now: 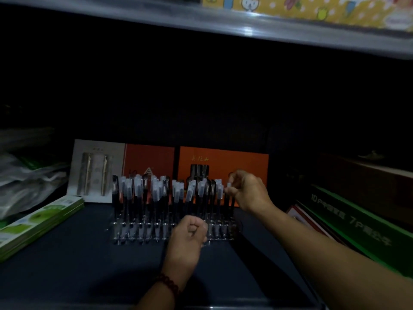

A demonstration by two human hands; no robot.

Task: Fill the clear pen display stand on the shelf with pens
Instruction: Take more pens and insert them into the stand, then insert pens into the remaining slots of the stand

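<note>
Most slots filled w/ pens | right hand pinching pen at stand right end | left hand fisted, contents unclear

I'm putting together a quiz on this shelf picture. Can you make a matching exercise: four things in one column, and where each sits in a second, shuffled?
Things:
1. clear pen stand
2. orange boxes
3. green leaflets
4. beaded bracelet

Places:
A. stacked at the left of the shelf
B. on the left wrist
C. middle of the shelf, holding capped pens
D. upright behind the pens

Pairs: 1-C, 2-D, 3-A, 4-B
</note>
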